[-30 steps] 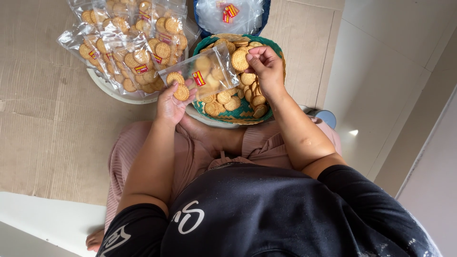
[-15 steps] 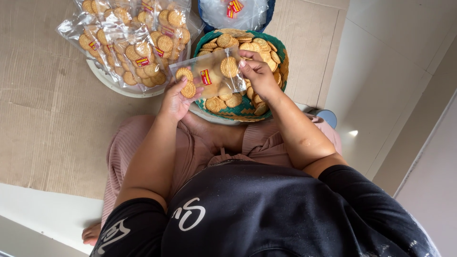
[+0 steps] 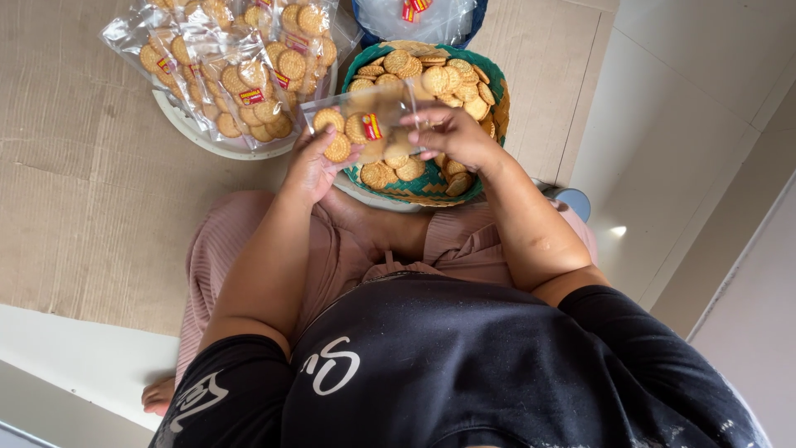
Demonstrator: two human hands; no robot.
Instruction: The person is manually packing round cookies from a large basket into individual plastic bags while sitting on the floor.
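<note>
At far left, a heap of filled packs [image 3: 236, 79] lies on a pale round tray [image 3: 186, 133]: clear crinkly plastic, each showing round golden biscuits with ridged edges and a small red-and-yellow label, so a good part of the packing looks done. Next, the left hand [image 3: 311, 166] is closed on the lower end of a clear bag [image 3: 365, 124], thumb and fingers pinching it with a few biscuits already inside; the bag sits just above the near rim of the basket, between both hands. The right hand [image 3: 452, 137] curls loosely at the bag's open end, fingertips at its mouth; whether it has a biscuit in them cannot be told. Behind it, the woven green-and-tan basket [image 3: 497, 91] is heaped with loose biscuits [image 3: 439, 79], so plenty seems left. Beyond, a blue tub [image 3: 477, 17] holds empty bags [image 3: 419, 17]. Brown cardboard [image 3: 75, 191] covers the floor.
</note>
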